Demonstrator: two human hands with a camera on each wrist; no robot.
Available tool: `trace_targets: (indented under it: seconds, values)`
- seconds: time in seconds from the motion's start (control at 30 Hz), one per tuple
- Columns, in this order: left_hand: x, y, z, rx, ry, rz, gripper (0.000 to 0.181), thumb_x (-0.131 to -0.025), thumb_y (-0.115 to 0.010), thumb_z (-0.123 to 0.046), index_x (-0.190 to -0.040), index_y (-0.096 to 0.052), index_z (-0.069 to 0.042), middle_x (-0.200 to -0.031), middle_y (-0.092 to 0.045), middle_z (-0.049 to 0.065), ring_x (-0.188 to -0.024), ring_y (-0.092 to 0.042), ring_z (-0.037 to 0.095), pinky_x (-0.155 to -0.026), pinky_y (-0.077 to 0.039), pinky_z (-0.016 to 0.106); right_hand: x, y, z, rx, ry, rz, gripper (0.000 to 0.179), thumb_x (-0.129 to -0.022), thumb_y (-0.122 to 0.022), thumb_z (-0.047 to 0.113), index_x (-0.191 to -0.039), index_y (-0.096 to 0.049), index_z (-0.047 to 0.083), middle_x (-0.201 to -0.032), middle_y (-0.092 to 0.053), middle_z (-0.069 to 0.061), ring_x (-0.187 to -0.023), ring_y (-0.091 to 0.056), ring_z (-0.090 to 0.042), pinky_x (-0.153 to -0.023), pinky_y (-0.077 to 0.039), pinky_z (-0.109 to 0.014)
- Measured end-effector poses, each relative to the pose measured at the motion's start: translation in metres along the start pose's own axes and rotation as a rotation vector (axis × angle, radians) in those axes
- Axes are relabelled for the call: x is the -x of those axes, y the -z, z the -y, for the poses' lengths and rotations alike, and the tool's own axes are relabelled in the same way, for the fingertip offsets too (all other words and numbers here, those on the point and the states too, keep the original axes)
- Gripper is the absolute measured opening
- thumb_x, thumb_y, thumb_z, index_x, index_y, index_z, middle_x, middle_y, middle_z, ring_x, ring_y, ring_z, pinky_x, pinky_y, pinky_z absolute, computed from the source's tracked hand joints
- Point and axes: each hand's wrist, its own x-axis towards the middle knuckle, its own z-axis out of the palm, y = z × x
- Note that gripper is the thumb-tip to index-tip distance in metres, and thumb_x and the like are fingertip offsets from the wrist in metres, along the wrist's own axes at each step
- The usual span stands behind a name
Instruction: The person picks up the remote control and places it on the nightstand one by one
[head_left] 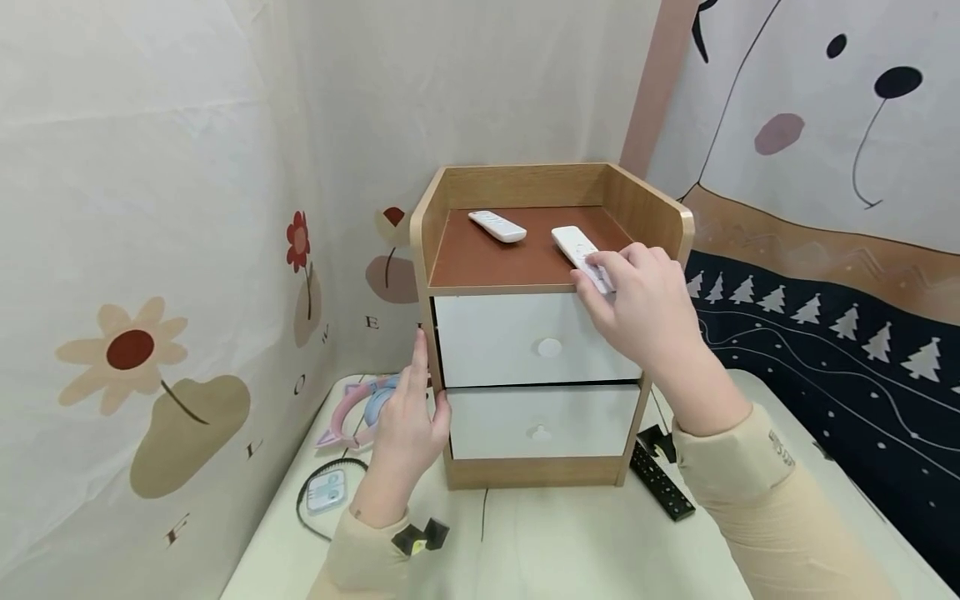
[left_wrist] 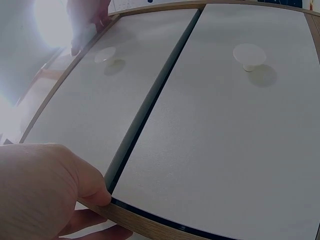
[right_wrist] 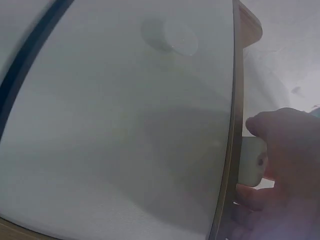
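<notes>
A small wooden cabinet (head_left: 536, 472) stands on the table, with a white upper drawer (head_left: 487, 342) and a white lower drawer (head_left: 495, 425), each with a round white knob. My right hand (head_left: 648, 308) grips the near end of a white remote control (head_left: 572, 242) at the front edge of the brown top. A second white remote control (head_left: 497, 227) lies further left on that top. Against the cabinet's left side rests my left hand (head_left: 408, 417), its fingers extended. In the left wrist view, the thumb (left_wrist: 92, 185) touches the front frame near the gap between the drawers.
Left of the cabinet lie pink and blue cat-ear headphones (head_left: 348, 412) and a small pale blue case (head_left: 326, 490) ringed by a black cord. A black perforated strip (head_left: 663, 485) lies on the right. Printed cloth (head_left: 210, 208) hangs around the white table (head_left: 540, 542).
</notes>
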Motion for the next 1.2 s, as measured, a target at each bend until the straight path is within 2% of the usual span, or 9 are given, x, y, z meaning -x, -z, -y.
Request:
trace_targets:
  seconds: [0.27,0.4,0.63,0.9,1.2]
  values:
    - [0.001,-0.001,0.002,0.004,0.008,0.010,0.103,-0.093,-0.071,0.004,-0.177,-0.012,-0.007,-0.106,-0.068,0.023,-0.059,-0.049,0.018,-0.056,-0.050,0.031,-0.024,0.001,0.001,-0.037,-0.038,0.242,0.048,-0.111,-0.057,0.039,-0.140,-0.074,0.005,-0.123,-0.069,-0.026,-0.113,-0.062,-0.044,-0.097,-0.051,-0.057]
    - [0.002,-0.001,0.002,0.009,0.011,0.016,0.102,-0.095,-0.071,0.002,-0.177,-0.012,-0.008,-0.107,-0.068,0.024,-0.059,-0.048,0.018,-0.057,-0.050,0.031,-0.037,0.000,0.000,-0.068,-0.063,0.336,0.049,-0.111,-0.056,0.039,-0.145,-0.071,0.008,-0.130,-0.069,-0.025,-0.119,-0.061,-0.042,-0.100,-0.050,-0.055]
    - [0.001,-0.001,0.000,0.009,0.006,0.026,0.101,-0.095,-0.070,0.002,-0.177,-0.012,-0.007,-0.107,-0.068,0.023,-0.058,-0.045,0.016,-0.056,-0.048,0.029,-0.053,-0.003,-0.002,-0.062,-0.053,0.411,0.049,-0.110,-0.055,0.036,-0.147,-0.070,0.007,-0.137,-0.069,-0.025,-0.128,-0.060,-0.042,-0.110,-0.048,-0.057]
    - [-0.001,-0.001,0.000,0.022,0.022,0.035,0.100,-0.096,-0.070,0.001,-0.177,-0.012,-0.006,-0.109,-0.068,0.024,-0.060,-0.051,0.019,-0.058,-0.052,0.032,-0.078,-0.010,0.004,-0.017,-0.057,0.539,0.054,-0.109,-0.053,0.038,-0.152,-0.066,0.008,-0.144,-0.066,-0.023,-0.139,-0.058,-0.038,-0.119,-0.045,-0.056]
    - [0.000,-0.002,0.001,0.019,0.033,0.037,0.099,-0.096,-0.070,0.001,-0.177,-0.013,-0.005,-0.109,-0.068,0.024,-0.064,-0.055,0.023,-0.060,-0.054,0.036,-0.096,-0.020,0.010,0.004,-0.042,0.593,0.054,-0.108,-0.055,0.038,-0.152,-0.066,0.009,-0.148,-0.069,-0.021,-0.146,-0.057,-0.038,-0.124,-0.044,-0.054]
